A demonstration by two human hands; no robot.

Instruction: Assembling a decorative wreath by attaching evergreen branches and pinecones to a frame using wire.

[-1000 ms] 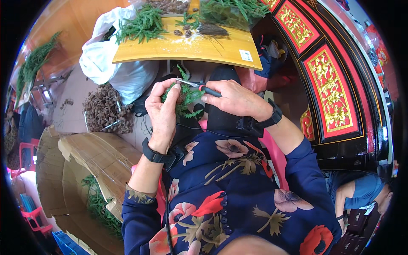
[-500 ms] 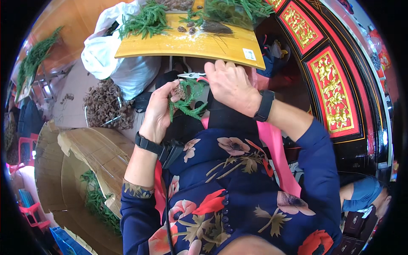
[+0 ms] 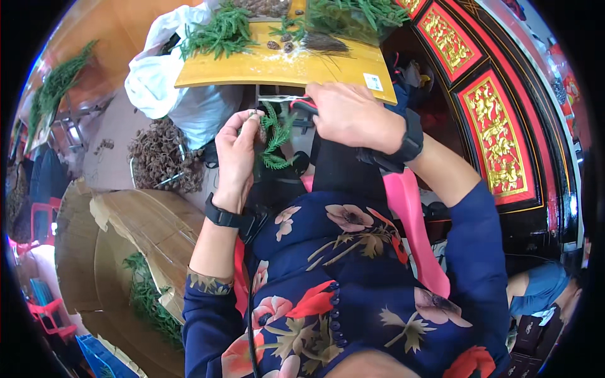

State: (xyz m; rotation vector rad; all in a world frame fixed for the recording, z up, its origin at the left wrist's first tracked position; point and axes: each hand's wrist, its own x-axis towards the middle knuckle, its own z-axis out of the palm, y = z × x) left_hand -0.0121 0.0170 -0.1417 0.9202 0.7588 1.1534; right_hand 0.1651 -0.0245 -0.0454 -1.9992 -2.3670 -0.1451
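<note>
My left hand (image 3: 236, 143) pinches a green sprig (image 3: 276, 143) between thumb and fingers; its leafy shoots hang to the right. A pine cone seen beside the sprig half a second ago is now mostly hidden or blurred behind the fingers. My right hand (image 3: 358, 118) is closed round red-handled pliers (image 3: 304, 106). Their metal jaws point left, above the sprig and apart from it, just off the near edge of the yellow table (image 3: 239, 68).
On the table lie green sprigs (image 3: 220, 31), small cones (image 3: 273, 45) and dark thin wires (image 3: 324, 43). White bags (image 3: 151, 85) and a brown cone heap (image 3: 161, 157) stand left. A cardboard box (image 3: 79, 264) holds greenery. A red-black carved panel (image 3: 495, 135) stands right.
The pliers have risen slightly and moved off the sprig. My left hand has turned and shifted a little left, covering the cone. My right hand has moved slightly right.
</note>
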